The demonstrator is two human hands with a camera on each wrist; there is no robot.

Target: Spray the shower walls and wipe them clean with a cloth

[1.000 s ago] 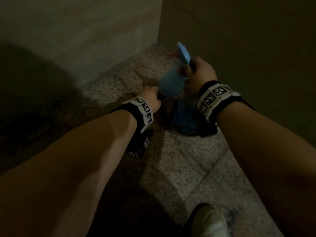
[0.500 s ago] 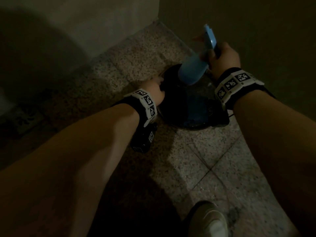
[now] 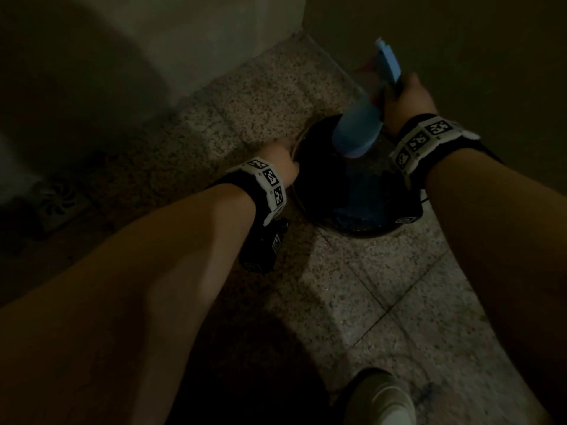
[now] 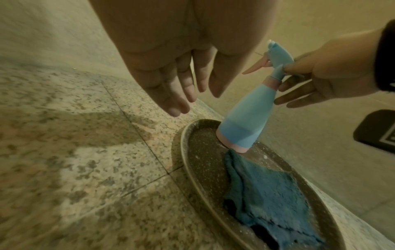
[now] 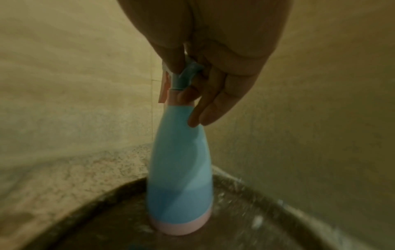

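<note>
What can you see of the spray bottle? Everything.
The spray bottle is light blue, smooth plastic by the look, with a tapered body, a pink base band, a pink collar at the neck, a blue spray head and a pinkish trigger. It stands tilted, its base at the far end of a dark speckled tray, whether resting on or just off it is unclear, close by a blue cloth. The right hand pinches its neck below the head. The left hand hovers nearby, not touching it.
</note>
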